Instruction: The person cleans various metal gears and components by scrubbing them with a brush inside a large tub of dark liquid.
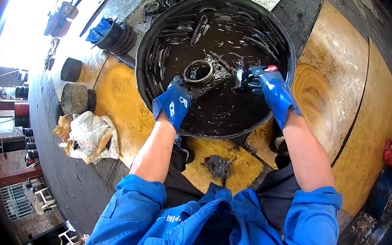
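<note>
Blue rubber gloves, two, hands apart: left hand (173,102) clamped on the near-left edge of one oily flanged housing (217,79) with one ring opening, right hand (272,88) closed round one brush-like tool (239,79), red handle end showing. Housing sits over dark liquid (215,117), middle of one round black tub (139,65). Flat plates (264,40) line the tub wall, overlapping, too many to count. Ring-shaped parts (174,0) beyond the rim, several, partly blocked by it. Left floor: two open cylinders (74,99), one crumpled bag (92,133), contents unclear. Left fingers mostly hidden; tool head blurred.
</note>
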`<act>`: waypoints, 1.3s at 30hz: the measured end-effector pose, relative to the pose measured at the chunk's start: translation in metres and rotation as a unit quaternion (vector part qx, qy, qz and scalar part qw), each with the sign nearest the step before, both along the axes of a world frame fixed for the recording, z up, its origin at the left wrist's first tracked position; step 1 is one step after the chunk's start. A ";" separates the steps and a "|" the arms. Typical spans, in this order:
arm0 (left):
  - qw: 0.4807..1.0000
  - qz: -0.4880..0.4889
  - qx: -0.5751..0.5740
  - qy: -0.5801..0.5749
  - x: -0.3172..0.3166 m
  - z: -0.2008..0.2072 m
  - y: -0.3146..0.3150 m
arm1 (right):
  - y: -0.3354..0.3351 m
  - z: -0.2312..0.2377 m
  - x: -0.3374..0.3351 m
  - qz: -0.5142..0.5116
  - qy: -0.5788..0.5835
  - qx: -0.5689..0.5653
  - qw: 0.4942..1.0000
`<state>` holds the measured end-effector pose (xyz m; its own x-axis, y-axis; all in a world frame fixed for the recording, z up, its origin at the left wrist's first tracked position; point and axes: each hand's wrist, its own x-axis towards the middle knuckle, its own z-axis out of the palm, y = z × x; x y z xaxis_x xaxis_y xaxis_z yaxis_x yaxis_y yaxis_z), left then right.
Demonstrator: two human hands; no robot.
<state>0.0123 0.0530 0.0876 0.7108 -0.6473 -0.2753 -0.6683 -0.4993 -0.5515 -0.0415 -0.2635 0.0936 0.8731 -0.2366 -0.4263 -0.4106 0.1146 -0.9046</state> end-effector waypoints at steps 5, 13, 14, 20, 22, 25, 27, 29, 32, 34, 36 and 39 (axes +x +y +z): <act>0.938 0.194 -0.272 0.093 -0.014 -0.024 -0.007 | 0.018 -0.044 0.013 -0.044 0.121 0.191 0.973; 0.922 0.215 -0.303 0.113 -0.018 -0.043 -0.015 | 0.036 -0.055 0.018 -0.139 0.173 0.245 0.944; 0.922 0.212 -0.302 0.116 -0.019 -0.041 -0.018 | 0.036 -0.052 0.016 -0.134 0.176 0.240 0.945; 0.951 0.178 -0.224 0.114 -0.027 -0.006 -0.037 | 0.037 -0.049 0.006 -0.104 0.143 0.179 0.968; 0.970 0.133 -0.167 0.120 -0.028 -0.006 -0.036 | 0.039 -0.050 0.005 -0.093 0.144 0.162 0.972; 0.984 0.070 -0.097 0.131 -0.031 -0.008 -0.032 | 0.045 -0.037 0.006 -0.085 0.160 0.123 0.976; 0.984 0.060 -0.084 0.148 -0.032 -0.009 -0.038 | 0.043 -0.037 0.006 -0.082 0.171 0.095 0.977; 0.986 0.047 -0.063 0.150 -0.033 -0.011 -0.039 | 0.043 -0.041 0.007 -0.070 0.177 0.077 0.979; 0.986 0.029 -0.065 0.148 -0.033 -0.016 -0.036 | 0.048 -0.031 0.005 -0.056 0.199 0.047 0.977; 0.986 0.026 -0.072 0.145 -0.033 -0.009 -0.039 | 0.047 -0.030 0.006 -0.029 0.227 0.019 0.973; 0.991 -0.072 -0.001 0.114 -0.030 -0.019 -0.032 | 0.050 -0.026 0.008 -0.013 0.240 -0.007 0.971; 0.976 -0.162 0.113 0.087 -0.028 -0.040 -0.033 | 0.051 -0.031 0.008 -0.017 0.239 -0.046 0.970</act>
